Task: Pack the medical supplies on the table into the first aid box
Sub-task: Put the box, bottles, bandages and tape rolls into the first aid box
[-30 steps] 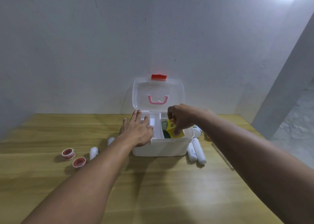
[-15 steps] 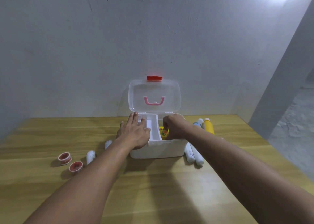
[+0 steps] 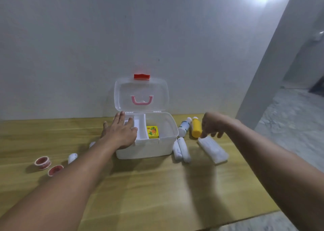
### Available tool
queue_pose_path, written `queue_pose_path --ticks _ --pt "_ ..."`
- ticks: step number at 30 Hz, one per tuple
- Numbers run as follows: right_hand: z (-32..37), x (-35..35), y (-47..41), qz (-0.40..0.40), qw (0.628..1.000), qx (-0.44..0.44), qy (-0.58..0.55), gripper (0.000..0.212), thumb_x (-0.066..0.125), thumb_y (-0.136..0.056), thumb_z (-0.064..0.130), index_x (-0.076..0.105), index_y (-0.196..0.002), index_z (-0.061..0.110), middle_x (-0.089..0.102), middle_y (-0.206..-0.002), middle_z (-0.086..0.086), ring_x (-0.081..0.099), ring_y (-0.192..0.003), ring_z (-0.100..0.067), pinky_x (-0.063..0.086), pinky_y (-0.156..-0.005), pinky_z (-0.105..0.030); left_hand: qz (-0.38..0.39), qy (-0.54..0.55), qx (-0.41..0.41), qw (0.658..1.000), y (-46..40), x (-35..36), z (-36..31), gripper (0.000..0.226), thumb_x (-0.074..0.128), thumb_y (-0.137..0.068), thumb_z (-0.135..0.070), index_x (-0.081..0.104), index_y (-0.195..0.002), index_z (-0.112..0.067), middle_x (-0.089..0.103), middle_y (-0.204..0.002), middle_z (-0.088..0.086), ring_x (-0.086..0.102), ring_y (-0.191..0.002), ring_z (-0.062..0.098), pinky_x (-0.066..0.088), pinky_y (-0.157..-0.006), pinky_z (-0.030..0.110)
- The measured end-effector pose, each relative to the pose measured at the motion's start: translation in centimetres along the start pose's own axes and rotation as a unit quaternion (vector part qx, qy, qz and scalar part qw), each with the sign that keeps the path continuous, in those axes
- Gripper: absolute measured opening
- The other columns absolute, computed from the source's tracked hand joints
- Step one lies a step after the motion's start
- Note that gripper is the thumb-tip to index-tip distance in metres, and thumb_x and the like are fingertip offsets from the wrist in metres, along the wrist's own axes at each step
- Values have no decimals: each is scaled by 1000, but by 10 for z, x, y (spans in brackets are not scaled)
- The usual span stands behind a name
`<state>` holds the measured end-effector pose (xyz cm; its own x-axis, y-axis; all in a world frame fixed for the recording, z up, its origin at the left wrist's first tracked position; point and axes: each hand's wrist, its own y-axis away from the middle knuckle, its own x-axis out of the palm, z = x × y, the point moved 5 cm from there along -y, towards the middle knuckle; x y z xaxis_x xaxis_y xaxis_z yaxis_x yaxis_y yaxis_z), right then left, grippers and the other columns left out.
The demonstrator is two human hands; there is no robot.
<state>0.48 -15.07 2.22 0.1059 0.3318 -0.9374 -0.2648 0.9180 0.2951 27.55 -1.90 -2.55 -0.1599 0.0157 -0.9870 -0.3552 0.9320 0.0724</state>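
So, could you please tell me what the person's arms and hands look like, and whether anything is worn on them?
Both arms are bare as far as the picture shows them: no sleeves, gloves, watch or wristband. The left hand and right hand also appear to carry no rings, though the right hand is blurred, so small details there cannot be made out.

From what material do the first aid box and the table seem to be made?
The first aid box looks like plastic: its white base is smooth and slightly see-through, and the wall shows through its clear glossy lid. The table looks like wood or a wood-pattern laminate: yellowish, with long grain lines and a soft sheen. The picture cannot settle which.
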Motion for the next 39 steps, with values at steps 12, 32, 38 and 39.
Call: queue_pose_path --ticks 12,32,38,39 --pt "-26 21 23 26 997 63 26 54 89 -58 22 60 -98 1 58 -85 -14 65 -87 -35 60 -57 -44 3 -8 -2 1000 1 0 1 57 14 -100 -39 0 -154 -26 -19 -161 7 -16 -149 21 2 -118 58" --pt "148 -1 21 -69 961 -208 169 66 89 -59 15 63 -119 9 64 -113 -11 56 -83 -25 48 -74 -29 1 0 -4 1000 1 0 2 57 14 -100 -40 3 -154 -26 -18 -161 7 -15 -149 21 2 -118 57" --pt "153 21 8 -52 959 -233 152 66 89 -61 21 63 -120 7 67 -112 -12 61 -98 -27 53 -81 -33 2 3 -4 1000 1 -1 1 57 14 -100 -39 3 -154 -24 -18 -161 7 -15 -149 21 2 -118 57" --pt "152 23 6 -51 959 -235 148 66 89 -61 22 63 -120 8 67 -112 -12 61 -98 -27 52 -81 -33 2 3 -3 1000 1 -1 1 58 14 -100 -39 3 -154 -24 -18 -161 7 -15 -149 21 2 -118 56"
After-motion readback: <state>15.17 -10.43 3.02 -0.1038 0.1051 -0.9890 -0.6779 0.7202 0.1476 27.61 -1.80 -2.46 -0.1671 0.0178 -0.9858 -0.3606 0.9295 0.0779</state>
